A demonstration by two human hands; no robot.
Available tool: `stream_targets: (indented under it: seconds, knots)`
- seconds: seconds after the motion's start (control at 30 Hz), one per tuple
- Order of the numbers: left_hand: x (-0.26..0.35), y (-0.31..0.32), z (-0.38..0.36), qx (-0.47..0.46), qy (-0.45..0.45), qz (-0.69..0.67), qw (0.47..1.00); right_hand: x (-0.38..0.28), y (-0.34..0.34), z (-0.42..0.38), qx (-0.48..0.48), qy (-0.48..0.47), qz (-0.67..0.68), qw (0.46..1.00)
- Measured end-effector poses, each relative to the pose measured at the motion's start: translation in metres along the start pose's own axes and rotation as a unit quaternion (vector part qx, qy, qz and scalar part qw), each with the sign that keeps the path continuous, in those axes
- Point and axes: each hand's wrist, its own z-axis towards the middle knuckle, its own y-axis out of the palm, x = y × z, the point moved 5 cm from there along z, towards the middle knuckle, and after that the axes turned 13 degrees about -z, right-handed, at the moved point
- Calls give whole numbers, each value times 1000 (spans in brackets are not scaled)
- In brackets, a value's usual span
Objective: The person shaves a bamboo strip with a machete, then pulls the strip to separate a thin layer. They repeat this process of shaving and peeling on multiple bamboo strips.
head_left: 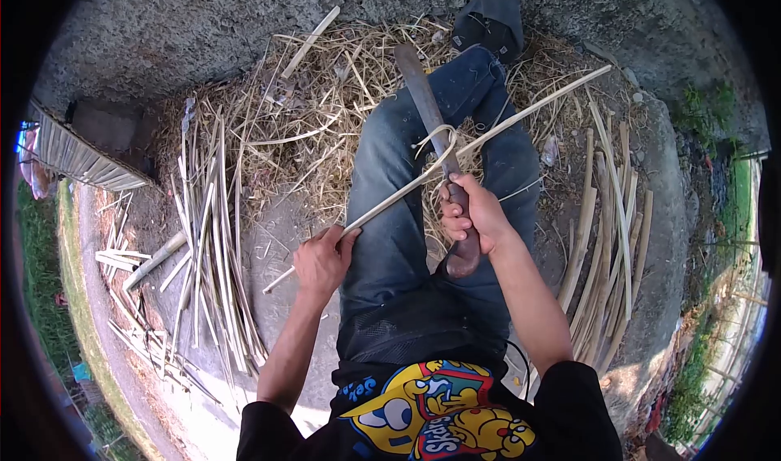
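My left hand (320, 259) is closed around a long, thin bamboo strip (537, 109), which lies slantwise across my thighs. My right hand (473, 214) grips the brown handle of a machete (422, 95), its long blade pointing away from me. The blade crosses the strip just beyond my right hand, and the two appear to touch there. A pale curled shaving (443, 131) loops over the blade at this crossing.
Split bamboo strips (213, 249) lie in a loose pile on my left, with more strips (606, 241) on my right. Shavings (313, 135) cover the ground around my jeans-clad legs. A rough wall (244, 21) stands ahead, near a dark cap-like item (490, 21).
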Motion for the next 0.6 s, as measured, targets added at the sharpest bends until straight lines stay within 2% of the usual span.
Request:
stream_targets:
  seconds: [0.07, 0.1, 0.17, 0.2, 0.23, 0.27, 0.3, 0.37, 0.4, 0.47, 0.53, 0.6]
  knots:
    - [-6, -7, 12, 42, 21, -19, 999, -27, 12, -19, 163, -120, -120, 972]
    - [-12, -16, 16, 78, 34, -34, 996, -41, 17, -30, 170, -174, -119, 963]
    - [-28, -45, 38, 121, -31, -27, 992, -75, 27, -54, 169, -287, -134, 933]
    - [-43, -56, 50, 177, -83, -141, 970, -89, 32, -66, 168, -340, -128, 916]
    - [-35, -76, 65, 232, -120, -246, 933, -98, 36, -76, 167, -343, -129, 915]
    - [-27, -98, 85, 291, -32, -295, 910, -109, 41, -86, 181, -376, -166, 894]
    - [-9, -125, 98, 321, -19, -283, 904, -117, 46, -94, 193, -406, -203, 870]
    - [28, -164, 117, 375, 97, -332, 860, -117, 55, -98, 196, -419, -223, 858]
    - [50, -178, 117, 379, 96, -331, 859, -114, 60, -100, 200, -428, -241, 848]
    - [96, -182, 119, 316, 90, -461, 825, -99, 69, -95, 205, -434, -236, 845]
    - [124, -158, 114, 224, 65, -542, 807, -90, 84, -92, 203, -478, -293, 803]
    - [132, -110, 107, 150, 26, -566, 810, -81, 76, -83, 159, -478, -326, 800]
